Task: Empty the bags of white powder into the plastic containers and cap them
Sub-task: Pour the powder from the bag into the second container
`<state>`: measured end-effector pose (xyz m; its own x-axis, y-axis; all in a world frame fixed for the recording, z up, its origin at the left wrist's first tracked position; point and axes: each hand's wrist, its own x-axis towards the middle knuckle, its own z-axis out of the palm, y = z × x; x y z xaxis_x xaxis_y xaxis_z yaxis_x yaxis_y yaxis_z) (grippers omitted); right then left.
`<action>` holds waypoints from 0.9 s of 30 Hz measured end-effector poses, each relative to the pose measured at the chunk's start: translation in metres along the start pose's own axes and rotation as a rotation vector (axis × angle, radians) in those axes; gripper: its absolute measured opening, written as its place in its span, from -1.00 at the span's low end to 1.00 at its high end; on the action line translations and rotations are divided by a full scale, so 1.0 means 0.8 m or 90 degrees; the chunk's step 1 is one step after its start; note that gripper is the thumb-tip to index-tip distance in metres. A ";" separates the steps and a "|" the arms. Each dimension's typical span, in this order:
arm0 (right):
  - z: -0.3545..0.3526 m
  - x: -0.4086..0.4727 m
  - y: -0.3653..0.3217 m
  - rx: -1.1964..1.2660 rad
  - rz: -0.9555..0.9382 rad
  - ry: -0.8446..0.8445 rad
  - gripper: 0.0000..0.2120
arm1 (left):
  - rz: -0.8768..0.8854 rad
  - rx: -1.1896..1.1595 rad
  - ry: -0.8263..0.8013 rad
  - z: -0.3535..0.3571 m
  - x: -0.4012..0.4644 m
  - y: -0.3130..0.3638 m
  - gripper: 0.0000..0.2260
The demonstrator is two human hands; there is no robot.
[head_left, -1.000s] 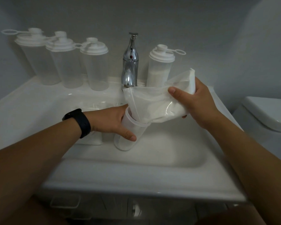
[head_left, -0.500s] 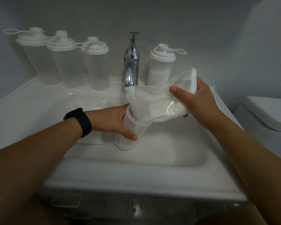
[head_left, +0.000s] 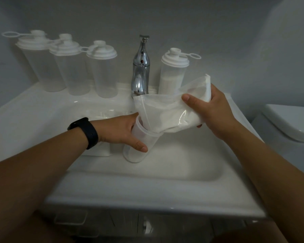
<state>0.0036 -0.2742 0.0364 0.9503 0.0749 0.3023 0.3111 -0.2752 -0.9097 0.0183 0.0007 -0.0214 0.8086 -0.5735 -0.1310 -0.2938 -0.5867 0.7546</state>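
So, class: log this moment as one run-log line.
step: pouring | left hand: grips open container | right hand: holds powder bag, mouth in container | capped and filled: one container by tap

Both hands (head_left: 119, 130) (head_left: 212, 111) curled, gripping.

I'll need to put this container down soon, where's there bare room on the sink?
Free: the basin floor right of the open container, and the front rim below it. The ledge right of the filled capped container looks bare too. Crowded: the back-left ledge with three capped containers, and the basin's left end, where bags lie behind the left hand.
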 end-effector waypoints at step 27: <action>-0.003 0.001 -0.002 -0.003 -0.007 0.001 -0.75 | 0.006 -0.005 -0.008 0.000 0.001 0.001 -0.28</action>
<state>0.0041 -0.2761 0.0389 0.9466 0.0769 0.3130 0.3218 -0.2784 -0.9050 0.0191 0.0001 -0.0209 0.7994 -0.5863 -0.1315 -0.2976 -0.5765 0.7610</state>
